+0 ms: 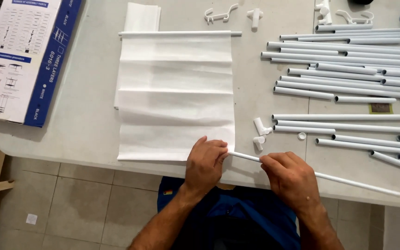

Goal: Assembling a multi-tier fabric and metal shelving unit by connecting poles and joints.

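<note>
White: one sheet (176, 97), two hands' (248, 169) tube (348, 182).

A thin white tube (329, 178) lies slanted near the front edge of the surface. One end goes into the bottom corner of a white fabric sheet (176, 97). The sheet lies flat, with soft fold lines across it.

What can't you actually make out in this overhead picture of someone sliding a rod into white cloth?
- Rod tip: head view, hidden under the left hand and cloth.
- Pile of tubes: far ends cut off by the right edge.
- Box: diagrams too small.
- Right hand fingers: curled under, grip hidden.
</note>
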